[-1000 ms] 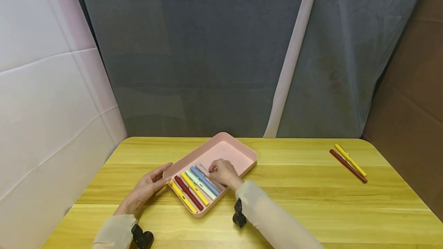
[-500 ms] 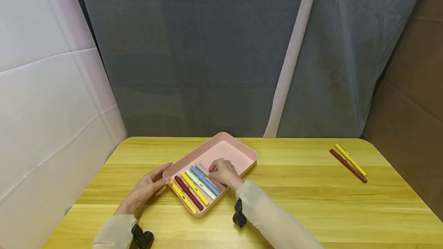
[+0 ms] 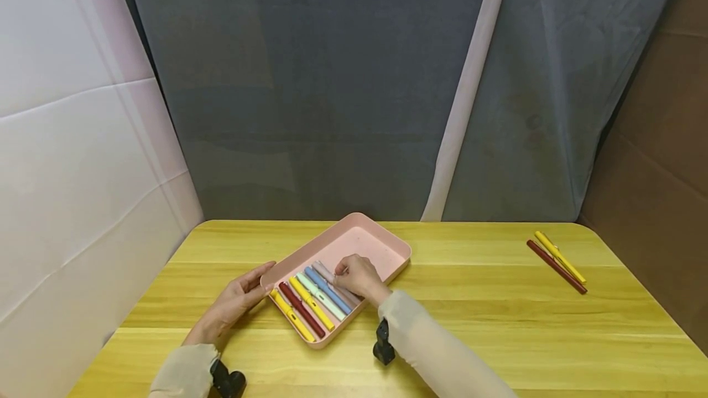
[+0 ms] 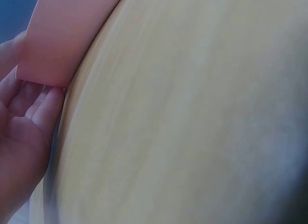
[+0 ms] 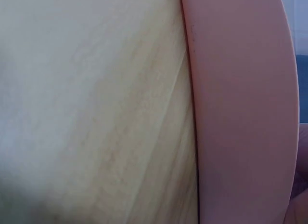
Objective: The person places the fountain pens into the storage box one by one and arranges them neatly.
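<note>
Mauve pen (image 3: 321, 269): in your pink tray (image 3: 381, 253), beside the blue pen (image 3: 327, 289), long axis running far-left to near-right, under your right hand (image 3: 356, 276), the nearer one. Right hand: fingers curled at the pen; you cannot tell whether they pinch it. Left hand (image 3: 235, 300): holds the tray's corner. Hidden: the pen's middle; in the right wrist view, nearly all the hand.

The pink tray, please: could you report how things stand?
Left hand touching pink tray, left corner. Right hand at lilac pen, grip unclear. Other pens side by side inside. No obstruction seen.
</note>
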The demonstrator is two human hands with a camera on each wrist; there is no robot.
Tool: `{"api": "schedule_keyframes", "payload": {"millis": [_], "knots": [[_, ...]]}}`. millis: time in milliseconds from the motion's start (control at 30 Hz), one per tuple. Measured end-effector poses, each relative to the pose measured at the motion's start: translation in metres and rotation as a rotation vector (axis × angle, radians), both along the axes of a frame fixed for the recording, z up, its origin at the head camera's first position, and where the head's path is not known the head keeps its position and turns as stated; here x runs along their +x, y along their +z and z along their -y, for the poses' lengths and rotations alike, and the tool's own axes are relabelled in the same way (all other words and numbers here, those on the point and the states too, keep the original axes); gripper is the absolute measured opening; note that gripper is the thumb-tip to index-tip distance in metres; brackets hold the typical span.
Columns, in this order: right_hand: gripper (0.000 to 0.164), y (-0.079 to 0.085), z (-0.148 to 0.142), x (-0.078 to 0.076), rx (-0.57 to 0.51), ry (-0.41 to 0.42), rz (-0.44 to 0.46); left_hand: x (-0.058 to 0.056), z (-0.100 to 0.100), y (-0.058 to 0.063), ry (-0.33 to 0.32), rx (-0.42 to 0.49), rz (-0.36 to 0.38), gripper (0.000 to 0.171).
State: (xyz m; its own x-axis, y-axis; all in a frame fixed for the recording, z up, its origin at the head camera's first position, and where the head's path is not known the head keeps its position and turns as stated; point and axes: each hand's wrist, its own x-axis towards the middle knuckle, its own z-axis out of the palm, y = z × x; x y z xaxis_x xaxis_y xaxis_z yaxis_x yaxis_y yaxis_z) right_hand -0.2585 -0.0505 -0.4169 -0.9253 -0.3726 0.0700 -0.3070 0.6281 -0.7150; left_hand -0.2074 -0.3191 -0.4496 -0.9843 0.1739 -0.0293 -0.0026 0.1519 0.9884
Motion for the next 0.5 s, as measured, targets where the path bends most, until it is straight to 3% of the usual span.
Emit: {"api": "schedule_keyframes", "payload": {"millis": [267,500], "knots": [[0.019,0.003,-0.010,-0.002,-0.090,-0.010,0.021,0.001,-0.001,0.001,-0.003,-0.003,0.010,0.064],[0.019,0.004,-0.026,-0.005,-0.145,-0.034,-0.058,0.001,0.000,0.001,0.007,-0.008,0.010,0.064]]}}
